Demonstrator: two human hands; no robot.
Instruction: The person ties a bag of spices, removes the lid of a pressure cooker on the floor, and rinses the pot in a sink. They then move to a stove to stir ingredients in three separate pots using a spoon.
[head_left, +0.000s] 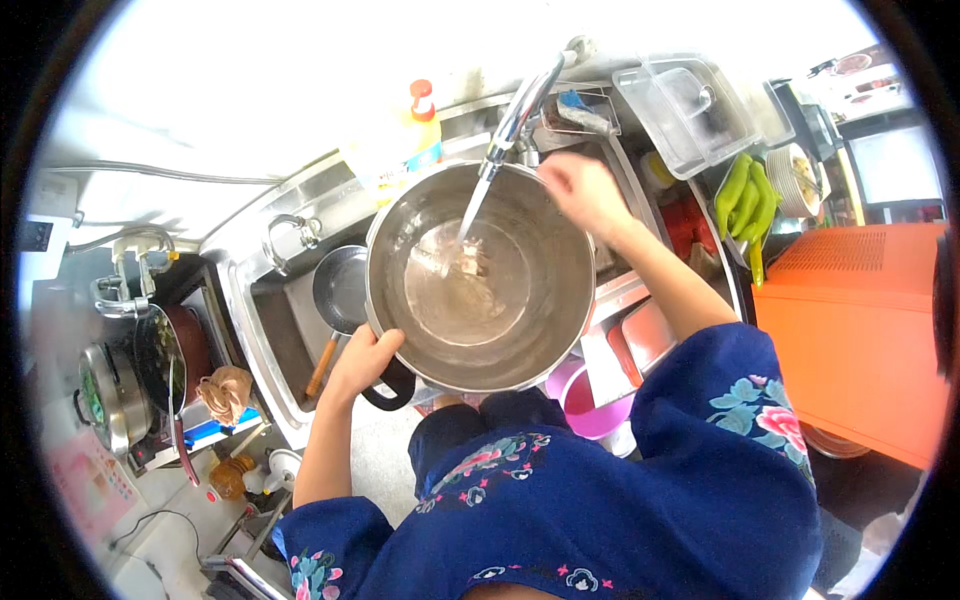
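A large stainless steel pot (562, 300), its mouth facing up, is in front of me over the sink (251, 337). Water runs from the chrome faucet (525, 97) into the pot, where shallow water (469, 277) covers the bottom. My left hand (367, 360) grips the near-left rim, thumb over the edge, close to the pot's black handle (394, 384). At the far-right rim my right hand (581, 191) is blurred with curled fingers; whether it grips the rim is unclear. A small dark frying pan (341, 289) with a wooden handle lies in the sink, left of the pot.
Behind the pot stands a yellow bottle with a red cap (424, 124). Clear plastic bins (686, 112), green peppers (746, 199) and an orange cabinet (847, 322) are right. A wok (159, 360) and a lidded pot (112, 397) sit left. Below is a pink bucket (604, 420).
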